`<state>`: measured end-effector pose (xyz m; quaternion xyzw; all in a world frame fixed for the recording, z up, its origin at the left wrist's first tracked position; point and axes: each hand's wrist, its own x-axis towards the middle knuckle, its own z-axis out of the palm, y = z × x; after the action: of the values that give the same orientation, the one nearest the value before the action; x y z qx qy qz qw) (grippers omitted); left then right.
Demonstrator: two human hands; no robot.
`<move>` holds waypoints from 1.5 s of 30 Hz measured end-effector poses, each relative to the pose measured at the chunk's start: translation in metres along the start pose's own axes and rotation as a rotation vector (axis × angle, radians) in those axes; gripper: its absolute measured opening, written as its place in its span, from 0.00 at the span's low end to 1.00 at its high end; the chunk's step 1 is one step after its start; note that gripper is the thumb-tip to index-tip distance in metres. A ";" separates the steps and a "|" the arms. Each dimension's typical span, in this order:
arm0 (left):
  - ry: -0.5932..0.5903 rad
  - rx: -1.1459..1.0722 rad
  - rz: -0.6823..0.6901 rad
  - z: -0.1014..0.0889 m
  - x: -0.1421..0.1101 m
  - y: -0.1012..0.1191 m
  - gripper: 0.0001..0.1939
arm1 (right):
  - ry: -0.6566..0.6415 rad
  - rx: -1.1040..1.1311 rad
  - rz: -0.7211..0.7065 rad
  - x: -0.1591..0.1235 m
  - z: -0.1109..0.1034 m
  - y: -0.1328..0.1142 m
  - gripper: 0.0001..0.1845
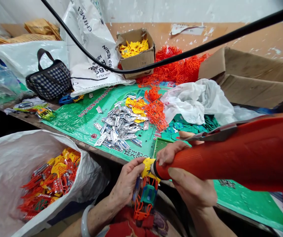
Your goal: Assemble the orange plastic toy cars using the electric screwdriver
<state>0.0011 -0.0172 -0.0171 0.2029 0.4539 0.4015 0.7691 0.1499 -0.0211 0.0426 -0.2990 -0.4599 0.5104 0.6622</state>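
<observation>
My left hand (pixel 126 182) pinches the yellow end of a small toy car (pixel 146 194), which has an orange cage-like frame and a dark green block in the middle. Wrapped around a large red power screwdriver (pixel 200 158) is my right hand (pixel 189 181). The tool's dark tip meets the yellow part of the car; the bit itself is hidden. Beyond my hands, a pile of shiny silver plates (pixel 118 128) lies on the green sheet (pixel 82 113). Yellow parts (pixel 137 107) and orange frames (pixel 157 110) are beside it, with green parts (pixel 177 128) to the right.
An open white sack (pixel 5 164) holding assembled toy cars (pixel 57 174) stands at left. A box (pixel 137 62) of yellow parts, an open carton (pixel 255 72) and a printed white sack (pixel 92 49) line the back. A black cable (pixel 141 69) hangs across; a checked bag (pixel 49 77) sits back left.
</observation>
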 end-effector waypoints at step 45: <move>-0.005 -0.150 0.038 -0.015 -0.009 0.013 0.18 | 0.400 -0.233 -0.043 0.017 -0.030 -0.014 0.09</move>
<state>-0.0197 -0.0173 -0.0105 0.1544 0.4167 0.4484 0.7755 0.1843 -0.0070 0.0482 -0.4590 -0.3814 0.3702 0.7119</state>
